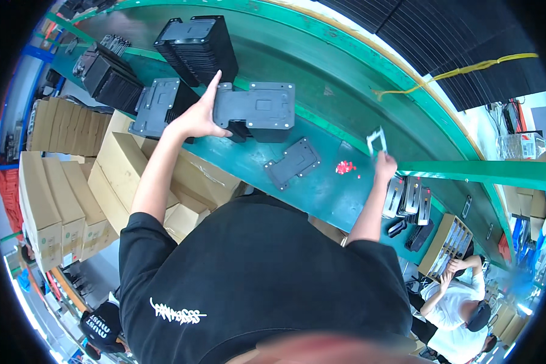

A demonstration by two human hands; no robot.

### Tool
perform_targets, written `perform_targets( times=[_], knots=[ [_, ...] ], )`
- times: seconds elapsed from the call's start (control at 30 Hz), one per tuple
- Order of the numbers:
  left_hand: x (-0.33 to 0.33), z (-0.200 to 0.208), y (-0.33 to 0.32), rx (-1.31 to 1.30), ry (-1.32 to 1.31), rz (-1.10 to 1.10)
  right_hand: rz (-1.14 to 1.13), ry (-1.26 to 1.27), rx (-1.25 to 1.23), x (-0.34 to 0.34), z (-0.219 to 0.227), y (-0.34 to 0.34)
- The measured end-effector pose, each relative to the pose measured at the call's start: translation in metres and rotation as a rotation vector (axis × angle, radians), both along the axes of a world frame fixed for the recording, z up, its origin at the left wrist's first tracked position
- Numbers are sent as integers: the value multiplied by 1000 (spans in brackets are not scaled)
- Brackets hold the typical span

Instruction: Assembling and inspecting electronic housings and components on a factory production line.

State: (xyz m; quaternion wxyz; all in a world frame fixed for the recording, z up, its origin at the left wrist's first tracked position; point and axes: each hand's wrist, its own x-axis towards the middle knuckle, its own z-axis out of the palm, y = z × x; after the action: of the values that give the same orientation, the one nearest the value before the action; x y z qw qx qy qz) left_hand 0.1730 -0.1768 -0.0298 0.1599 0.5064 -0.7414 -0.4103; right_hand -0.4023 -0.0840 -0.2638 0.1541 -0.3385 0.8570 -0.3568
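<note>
My left hand (199,119) has its thumb and fingers spread at the left side of a stack of black plastic plates (273,100). It seems to touch the stack's edge, though some fingers are hidden. Between the finger and thumb of my right hand (385,165) is a small silver-white rectangular frame (370,143), held up over the bench. A single black plate (292,164) with holes near its corners lies flat between my hands. Small red pieces (345,167) form a little pile to the right of that plate.
More black plates stand in a tall stack (197,51) behind my left hand. Cardboard boxes (124,173) are at the left. Silver-framed parts (411,197) lie right of my forearm. A green beam (473,173) crosses at right. Another person (458,303) handles a cardboard tray (446,246).
</note>
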Motion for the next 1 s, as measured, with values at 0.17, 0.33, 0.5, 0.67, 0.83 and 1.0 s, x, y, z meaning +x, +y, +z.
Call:
perform_targets(
  times=[0.17, 0.33, 0.5, 0.67, 0.83, 1.0],
  knots=[
    [15, -22, -4, -56, 95, -40, 317, -529, -129, 140, 85, 44],
    [23, -29, -15, 291, 339, 35, 648, -80, -225, 289, 233, -41],
    [6, -35, -16, 338, 505, 243, 633, 545, -41, 350, 231, -87],
    [-4, -40, -4, 161, 458, 273, 670, 618, -113, 369, 220, -66],
    [-14, -37, -2, 264, 576, 314, 711, 675, -243, 361, 220, -57],
    [5, -70, -6, 108, 616, 310, 809, 608, -250, 338, 222, -30]
  ],
)
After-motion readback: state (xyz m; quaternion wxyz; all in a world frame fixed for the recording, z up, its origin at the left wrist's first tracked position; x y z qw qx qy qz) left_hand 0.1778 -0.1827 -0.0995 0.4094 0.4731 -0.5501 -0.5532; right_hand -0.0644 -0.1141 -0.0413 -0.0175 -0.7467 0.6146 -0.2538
